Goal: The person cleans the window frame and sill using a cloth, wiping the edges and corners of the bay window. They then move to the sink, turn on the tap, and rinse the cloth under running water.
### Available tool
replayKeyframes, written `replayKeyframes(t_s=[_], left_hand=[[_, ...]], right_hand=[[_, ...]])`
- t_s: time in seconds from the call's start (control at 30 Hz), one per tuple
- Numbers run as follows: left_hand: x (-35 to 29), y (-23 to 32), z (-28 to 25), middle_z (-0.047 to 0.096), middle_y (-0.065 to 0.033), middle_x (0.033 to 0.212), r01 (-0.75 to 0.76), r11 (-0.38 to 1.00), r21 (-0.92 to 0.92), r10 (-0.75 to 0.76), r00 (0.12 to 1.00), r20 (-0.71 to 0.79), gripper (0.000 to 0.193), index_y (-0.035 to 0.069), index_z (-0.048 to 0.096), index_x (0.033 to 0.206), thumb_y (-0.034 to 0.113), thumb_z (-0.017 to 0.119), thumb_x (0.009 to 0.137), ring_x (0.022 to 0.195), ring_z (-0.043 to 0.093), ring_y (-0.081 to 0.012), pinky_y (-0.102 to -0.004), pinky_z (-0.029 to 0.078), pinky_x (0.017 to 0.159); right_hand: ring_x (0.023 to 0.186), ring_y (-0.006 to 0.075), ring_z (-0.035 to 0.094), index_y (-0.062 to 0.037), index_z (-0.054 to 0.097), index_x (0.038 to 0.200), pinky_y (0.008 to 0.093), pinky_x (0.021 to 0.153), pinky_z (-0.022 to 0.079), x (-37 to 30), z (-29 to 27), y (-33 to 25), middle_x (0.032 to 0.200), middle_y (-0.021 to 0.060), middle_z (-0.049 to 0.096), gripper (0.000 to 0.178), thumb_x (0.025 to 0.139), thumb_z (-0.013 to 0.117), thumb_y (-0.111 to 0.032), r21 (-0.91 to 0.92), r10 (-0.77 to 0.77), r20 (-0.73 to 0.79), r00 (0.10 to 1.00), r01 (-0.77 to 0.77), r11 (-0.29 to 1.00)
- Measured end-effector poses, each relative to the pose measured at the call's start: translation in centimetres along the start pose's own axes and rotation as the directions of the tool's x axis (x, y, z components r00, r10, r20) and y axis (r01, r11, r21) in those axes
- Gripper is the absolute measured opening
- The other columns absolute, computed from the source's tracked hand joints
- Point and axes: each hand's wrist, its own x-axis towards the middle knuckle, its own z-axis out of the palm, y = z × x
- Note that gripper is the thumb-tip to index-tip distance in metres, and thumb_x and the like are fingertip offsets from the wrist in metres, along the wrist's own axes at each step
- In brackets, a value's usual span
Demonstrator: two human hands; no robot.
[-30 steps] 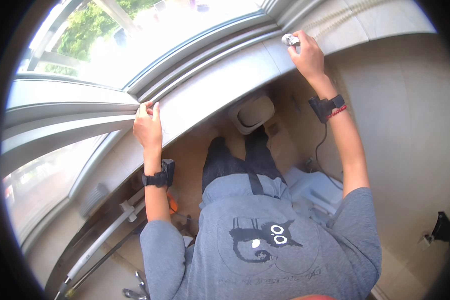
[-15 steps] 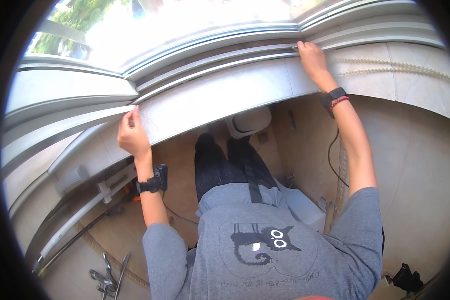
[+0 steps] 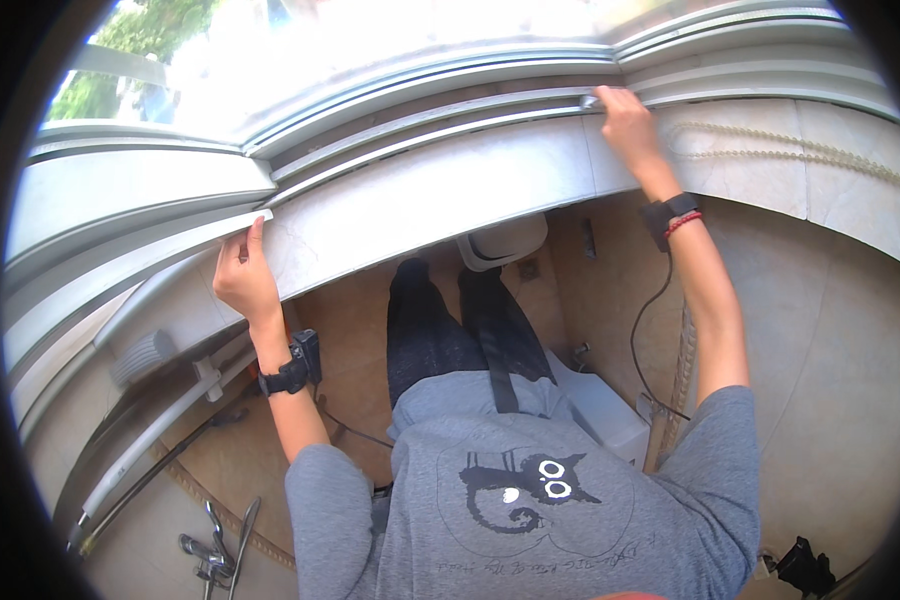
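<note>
At the left, my left hand (image 3: 247, 275) is closed at the free end of a white window frame bar (image 3: 160, 248). One finger points up along the bar's end, and the others are curled under it. My right hand (image 3: 630, 130) reaches to the right part of the window track (image 3: 440, 121). It is pinched on a small shiny grey metal piece (image 3: 589, 102) resting at the track; its exact kind is too small to tell. Below the track runs the pale tiled sill (image 3: 420, 185).
A beaded chain (image 3: 750, 140) lies on the sill at the right. Under the sill is a white rounded fixture (image 3: 507, 245). At lower left are a white pole (image 3: 150, 440) and a metal tap (image 3: 210, 555). A grey-white box (image 3: 605, 405) stands right of my legs.
My left hand has slid slightly left and down along the bar's end, with a finger now raised. My right hand has shifted a little, and more of the metal piece shows.
</note>
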Motion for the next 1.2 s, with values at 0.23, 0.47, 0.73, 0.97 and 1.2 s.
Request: replayKeyframes(t_s=[0.23,0.47,0.73,0.97,1.2], left_hand=[[-0.1,0.5,-0.7,0.063,-0.0056,0.062,0.031,0.997,-0.074,-0.030,0.999,0.016,0.021,0.004,0.069,0.072,0.024,0.074,0.076,0.051,0.054,-0.0169,-0.0282,0.042,0.051],[-0.4,2.1,-0.6,0.061,-0.0041,0.061,0.063,0.995,-0.073,-0.059,0.996,0.060,0.021,0.004,0.068,0.070,0.023,0.072,0.079,0.049,0.052,-0.0152,-0.0270,0.040,0.049],[-0.5,7.4,1.3,0.062,-0.0043,0.069,-0.260,0.942,-0.213,0.280,0.957,0.072,0.014,0.005,0.064,0.073,0.015,0.071,0.079,0.065,0.059,-0.0193,-0.0298,0.046,0.059],[1.2,8.0,3.4,0.061,-0.0080,0.111,-0.450,0.879,-0.154,0.475,0.855,0.210,0.042,0.008,0.060,0.116,0.019,0.071,0.076,0.103,0.055,-0.0248,-0.0355,0.042,0.088],[3.0,7.5,4.0,0.060,-0.0065,0.107,-0.599,0.799,-0.055,0.568,0.721,0.396,0.044,0.007,0.060,0.115,0.019,0.070,0.074,0.101,0.054,-0.0222,-0.0346,0.039,0.089]], right_hand=[[0.083,0.0263,0.059,-0.0064,0.061,0.092,0.0359,0.074,0.049,0.7,-0.1,-5.1,0.083,0.0083,0.062,0.030,0.067,0.052,0.009,0.016,0.029,-0.098,0.995,-0.028,0.999],[0.087,0.0268,0.062,-0.0069,0.063,0.095,0.0347,0.074,0.049,0.1,-0.5,-5.1,0.090,0.0090,0.065,0.029,0.072,0.054,0.009,0.223,0.201,-0.165,0.966,-0.161,0.961],[0.069,0.0126,0.058,-0.0091,0.062,0.100,0.0284,0.064,0.047,-1.0,-1.2,-0.5,0.078,0.0052,0.065,0.022,0.081,0.061,0.002,0.693,0.560,0.002,0.829,-0.405,0.597],[0.076,0.0266,0.063,-0.0118,0.060,0.091,0.0341,0.067,0.050,0.8,-5.5,1.1,0.086,0.0088,0.064,0.021,0.078,0.055,0.003,0.189,0.382,-0.008,0.924,-0.374,0.908],[0.076,0.0277,0.064,-0.0082,0.056,0.083,0.0372,0.066,0.054,1.3,-3.4,0.7,0.081,0.0098,0.060,0.004,0.080,0.054,-0.006,-0.449,0.125,0.149,0.981,-0.045,0.892]])
